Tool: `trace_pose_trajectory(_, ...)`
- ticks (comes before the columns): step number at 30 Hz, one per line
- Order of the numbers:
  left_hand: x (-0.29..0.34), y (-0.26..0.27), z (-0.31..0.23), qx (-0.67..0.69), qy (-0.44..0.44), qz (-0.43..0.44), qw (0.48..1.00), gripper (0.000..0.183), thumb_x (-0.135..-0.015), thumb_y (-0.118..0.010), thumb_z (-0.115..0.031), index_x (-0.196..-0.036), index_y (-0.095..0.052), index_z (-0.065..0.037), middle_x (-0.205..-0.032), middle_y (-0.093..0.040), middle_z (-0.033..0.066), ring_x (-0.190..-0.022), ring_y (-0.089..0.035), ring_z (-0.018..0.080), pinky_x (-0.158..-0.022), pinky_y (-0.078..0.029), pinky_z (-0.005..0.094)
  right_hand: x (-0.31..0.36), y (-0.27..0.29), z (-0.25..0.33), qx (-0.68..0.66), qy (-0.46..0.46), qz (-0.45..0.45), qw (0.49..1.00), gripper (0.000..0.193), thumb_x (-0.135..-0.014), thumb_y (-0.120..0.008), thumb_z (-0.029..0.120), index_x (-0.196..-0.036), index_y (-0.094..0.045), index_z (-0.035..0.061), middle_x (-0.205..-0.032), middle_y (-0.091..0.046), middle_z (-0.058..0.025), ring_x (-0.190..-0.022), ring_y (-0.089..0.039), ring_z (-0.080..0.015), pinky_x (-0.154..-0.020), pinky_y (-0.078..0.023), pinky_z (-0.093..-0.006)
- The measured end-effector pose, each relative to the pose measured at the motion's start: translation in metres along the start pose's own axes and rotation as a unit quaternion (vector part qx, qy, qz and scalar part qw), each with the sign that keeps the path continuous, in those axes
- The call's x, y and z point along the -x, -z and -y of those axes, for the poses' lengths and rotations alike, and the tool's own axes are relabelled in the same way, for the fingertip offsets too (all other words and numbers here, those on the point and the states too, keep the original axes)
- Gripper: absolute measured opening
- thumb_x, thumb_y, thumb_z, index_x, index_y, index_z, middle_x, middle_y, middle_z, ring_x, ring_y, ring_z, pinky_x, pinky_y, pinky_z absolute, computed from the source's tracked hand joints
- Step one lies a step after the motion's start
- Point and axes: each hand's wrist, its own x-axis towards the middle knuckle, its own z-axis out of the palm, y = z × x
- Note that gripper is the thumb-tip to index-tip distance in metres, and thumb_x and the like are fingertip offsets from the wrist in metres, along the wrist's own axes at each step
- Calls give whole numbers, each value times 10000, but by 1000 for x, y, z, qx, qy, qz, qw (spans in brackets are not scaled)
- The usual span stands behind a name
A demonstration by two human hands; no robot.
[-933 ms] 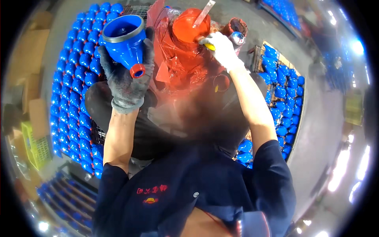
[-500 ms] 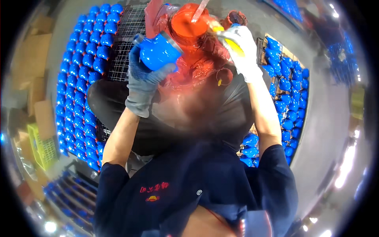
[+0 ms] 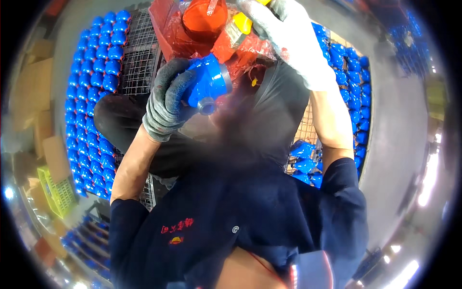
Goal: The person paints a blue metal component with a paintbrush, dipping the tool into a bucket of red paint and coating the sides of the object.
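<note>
A glossy blue rounded part [image 3: 204,82], with a threaded neck and a small round side stub, sits in the grip of my gloved left hand [image 3: 167,101]. Its threaded neck points right and the stub faces toward me. In a whitish glove, my right hand [image 3: 293,41] is wrapped around a paintbrush [image 3: 242,23] with a yellow handle, a metal ferrule and red-coated bristles. The bristles are just above and beside the blue part; whether they touch it I cannot tell. Beyond the part stands a round tub [image 3: 204,21] of red paint, a flat strip at its far side.
Red-smeared plastic sheeting [image 3: 166,29] surrounds the tub. Rows of blue parts [image 3: 94,86] cover a rack at left, beside bare wire mesh [image 3: 139,53]. More blue parts [image 3: 353,82] lie on a right-hand rack. A yellow-green crate [image 3: 57,192] and cardboard boxes stand far left.
The blue part has turned in my left hand, its neck swinging right and its stub toward me. My right hand has moved up and turned, bringing the brush from beyond the tub toward the part.
</note>
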Motion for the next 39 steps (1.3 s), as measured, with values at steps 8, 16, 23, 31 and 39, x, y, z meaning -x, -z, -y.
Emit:
trace_pose_trajectory(8,2,5,-8,-5,22,25,999,746,-688,-916,-318,-1282,-550,-55,-1227,-565,190,-1047,-635,369,-838,-584,429,21,-4,7,52,7,-2,999,223,-983,-669,213,-1076,-629,15,-769,-592,17,-673,-498,-53,-611,-403,-227)
trace_pose_trajectory(16,15,0,-1,38,165,-5,986,902,-594,-974,-227,-1333,-478,-79,-1271,-552,140,-1116,-605,319,-908,-555,412,44,-9,-19,106,223,34,968,116,-941,-671,160,-1023,-681,79,-875,-714,-53,-808,-687,-136,-748,-533,-277)
trace_pose_trajectory(23,14,5,3,432,492,-83,751,938,-695,-942,-210,-1446,-401,-58,-1318,-565,112,-1194,-590,240,-996,-546,406,39,-9,-22,181,413,90,888,257,-811,-784,84,-1041,-672,107,-908,-694,-41,-819,-652,-228,-726,-504,-341)
trace_pose_trajectory(31,2,25,13,738,493,-89,453,748,-925,-640,-540,-1459,-427,-61,-1340,-581,131,-1201,-606,261,-1025,-525,417,33,0,-23,264,476,93,833,316,-648,-876,142,-930,-733,151,-871,-682,-1,-838,-628,-222,-760,-491,-337)
trace_pose_trajectory(39,16,25,32,892,450,-40,-8,700,-1013,-485,-471,-1394,-373,105,-1168,-567,350,-767,-697,358,-616,-614,378,14,18,-47,-16,361,184,914,238,-771,-803,40,-998,-740,-1,-973,-659,-142,-914,-606,-255,-758,-525,-333)
